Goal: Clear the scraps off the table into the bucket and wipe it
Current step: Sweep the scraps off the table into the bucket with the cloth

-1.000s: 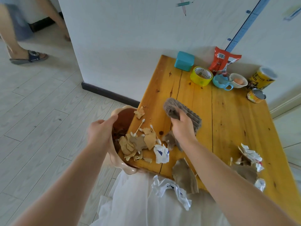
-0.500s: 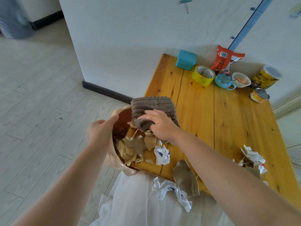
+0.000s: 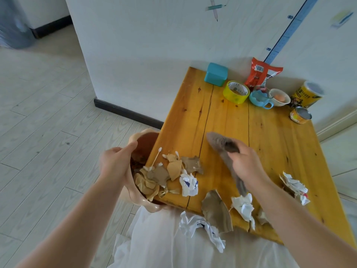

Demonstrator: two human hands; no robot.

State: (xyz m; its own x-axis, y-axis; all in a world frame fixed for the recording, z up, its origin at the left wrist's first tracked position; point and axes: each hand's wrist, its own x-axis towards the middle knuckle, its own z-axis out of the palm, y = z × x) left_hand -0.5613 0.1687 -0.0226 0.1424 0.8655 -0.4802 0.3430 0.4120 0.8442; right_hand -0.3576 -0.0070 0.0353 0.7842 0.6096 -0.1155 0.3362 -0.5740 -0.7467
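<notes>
My left hand (image 3: pixel 114 165) grips the rim of a beige bucket (image 3: pixel 144 140) held against the left edge of the yellow wooden table (image 3: pixel 270 144). My right hand (image 3: pixel 245 163) holds a grey-brown cloth (image 3: pixel 220 142) above the middle of the table. A heap of brown paper scraps (image 3: pixel 164 175) and cotton swabs (image 3: pixel 155 158) lies at the table's left edge, partly over the bucket. Crumpled white paper (image 3: pixel 188 183) sits beside the heap. More scraps (image 3: pixel 216 211) and white paper (image 3: pixel 243 206) lie at the near edge, another wad (image 3: pixel 293 186) at the right.
Along the far edge stand a teal box (image 3: pixel 216 74), a yellow tape roll (image 3: pixel 236 91), a red snack bag (image 3: pixel 259 73), a blue cup (image 3: pixel 259 98), a bowl with an egg (image 3: pixel 279 97) and two cans (image 3: pixel 307 94). A crumpled paper (image 3: pixel 202 229) rests on my white clothing.
My right hand has lifted the cloth from the scrap heap by the bucket and swung it right, back over the table's middle. The left hand still holds the bucket in place.
</notes>
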